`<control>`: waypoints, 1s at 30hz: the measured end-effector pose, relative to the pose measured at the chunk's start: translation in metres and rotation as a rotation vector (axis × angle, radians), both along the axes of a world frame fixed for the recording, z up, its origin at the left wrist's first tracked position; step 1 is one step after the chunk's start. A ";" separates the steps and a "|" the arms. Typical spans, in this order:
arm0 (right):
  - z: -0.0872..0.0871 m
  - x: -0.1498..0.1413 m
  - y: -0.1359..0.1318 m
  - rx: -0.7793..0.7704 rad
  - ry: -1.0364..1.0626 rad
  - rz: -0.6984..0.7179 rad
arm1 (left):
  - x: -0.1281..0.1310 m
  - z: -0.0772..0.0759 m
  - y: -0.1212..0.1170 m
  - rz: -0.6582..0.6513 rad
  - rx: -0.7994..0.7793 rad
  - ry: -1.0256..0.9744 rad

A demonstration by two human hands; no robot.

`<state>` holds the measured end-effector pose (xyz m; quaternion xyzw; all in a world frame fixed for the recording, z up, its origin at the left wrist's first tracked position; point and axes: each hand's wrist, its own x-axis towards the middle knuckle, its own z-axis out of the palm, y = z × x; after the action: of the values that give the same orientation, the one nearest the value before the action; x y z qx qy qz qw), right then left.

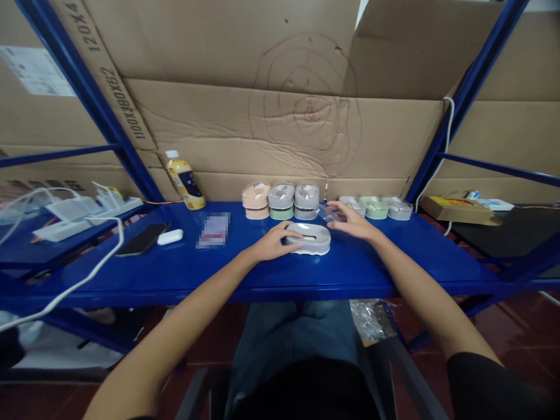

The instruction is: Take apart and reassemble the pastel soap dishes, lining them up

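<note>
A grey oval case with a long slot in its pale top sits on the blue table in front of me. My left hand grips its left end, with thumb and fingers on the rim. Just beyond its right end, my right hand is pinched on a clear, thin piece of plastic, whose exact kind I cannot make out. Behind the case stand stacked oval cases in peach, grey over green and grey.
More oval cases, one of them green, line the back right. On the left are a yellow bottle, a blurred packet, white earbuds case, dark phone and power strip. Cardboard walls the back.
</note>
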<state>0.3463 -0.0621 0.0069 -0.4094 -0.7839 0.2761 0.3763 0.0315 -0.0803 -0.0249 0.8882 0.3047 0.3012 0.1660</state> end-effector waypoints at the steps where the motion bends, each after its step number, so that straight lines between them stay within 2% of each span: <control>1: 0.000 0.001 0.000 0.005 0.005 -0.003 | 0.000 0.000 0.000 0.013 0.000 -0.013; 4: 0.004 0.003 -0.001 0.020 0.055 -0.022 | -0.002 0.000 0.006 0.087 0.019 -0.131; 8: 0.008 0.006 -0.002 0.015 0.124 -0.068 | -0.008 0.002 0.017 0.310 0.064 -0.351; 11: 0.007 0.006 -0.001 0.035 0.148 -0.105 | -0.013 0.004 0.019 0.396 0.079 -0.375; 13: 0.007 0.006 -0.001 0.055 0.160 -0.103 | -0.013 0.006 0.015 0.352 0.093 -0.304; 15: 0.008 0.005 -0.003 0.060 0.172 -0.065 | -0.010 0.008 0.007 0.249 0.107 -0.199; 17: 0.011 0.005 -0.007 0.064 0.158 0.005 | -0.006 0.009 -0.001 0.152 0.102 -0.101; 20: 0.015 0.000 -0.015 0.139 0.042 0.150 | -0.001 0.008 -0.009 0.092 0.064 -0.023; 25: 0.011 -0.022 -0.022 0.349 -0.197 0.330 | 0.004 0.001 -0.005 0.059 -0.052 -0.136; 30: 0.002 -0.039 -0.021 0.332 -0.314 0.374 | 0.006 -0.007 0.001 -0.009 -0.263 -0.288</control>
<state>0.3074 -0.0831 0.0093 -0.2282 -0.9289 0.1419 0.2547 0.0375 -0.0794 -0.0322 0.8078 0.3105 0.3822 0.3240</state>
